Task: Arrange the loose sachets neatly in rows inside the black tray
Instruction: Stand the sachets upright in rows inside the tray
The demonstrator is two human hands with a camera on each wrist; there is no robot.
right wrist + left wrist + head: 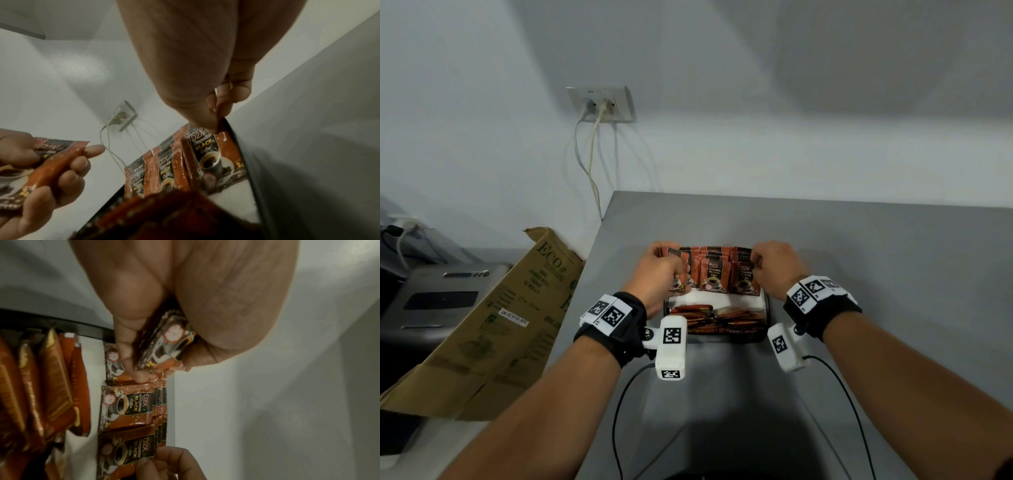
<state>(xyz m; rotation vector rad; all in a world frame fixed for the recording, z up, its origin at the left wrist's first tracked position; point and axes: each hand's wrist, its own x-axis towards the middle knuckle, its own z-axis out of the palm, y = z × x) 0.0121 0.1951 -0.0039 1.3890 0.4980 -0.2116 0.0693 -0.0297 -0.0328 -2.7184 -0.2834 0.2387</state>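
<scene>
The left hand (659,270) is gripping a small stack of D2X black coffee sachets (164,344), its fingers (78,164) curled round them, above the left end of the black tray (765,308) sitting on the grey counter (876,291). The right hand (777,267) is pinching the top edge of the right-hand standing sachet (213,155) in the tray's far rows of sachets (714,277). Long brown stick packets (719,320) are lying in the near part.
</scene>
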